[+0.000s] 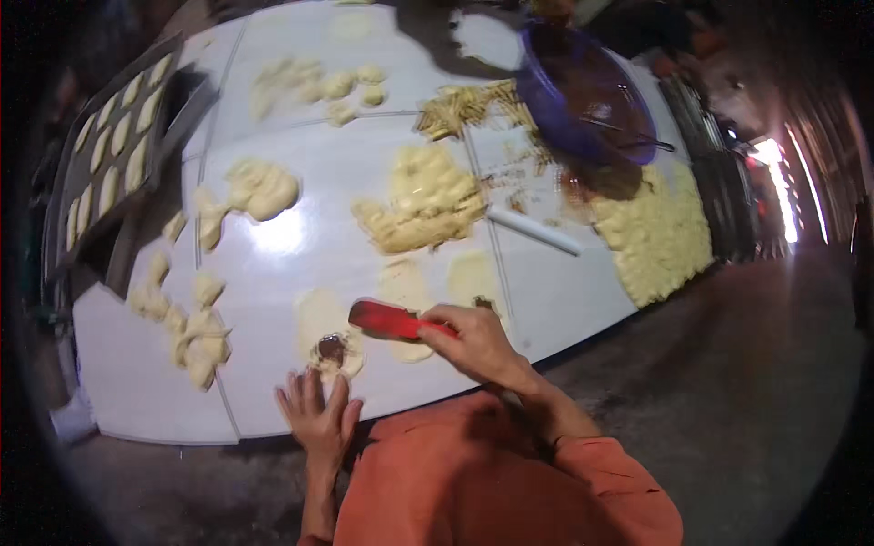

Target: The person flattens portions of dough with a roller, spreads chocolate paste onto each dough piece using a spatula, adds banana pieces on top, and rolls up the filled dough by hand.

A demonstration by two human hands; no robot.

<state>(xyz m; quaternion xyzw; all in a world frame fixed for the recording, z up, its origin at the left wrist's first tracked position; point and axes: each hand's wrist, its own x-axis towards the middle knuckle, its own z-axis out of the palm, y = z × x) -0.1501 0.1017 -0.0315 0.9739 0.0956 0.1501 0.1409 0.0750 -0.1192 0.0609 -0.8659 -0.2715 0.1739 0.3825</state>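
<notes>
The dough strip (315, 312), dark filling (331, 348) on its near end, has its long axis running near to far across the bench (259, 341). The left hand (322, 422) is nearer, fingers spread at the strip's near end, contact unclear. Right of the strip, the right hand's (482, 346) fingers pinch a red spatula (384, 320).
</notes>
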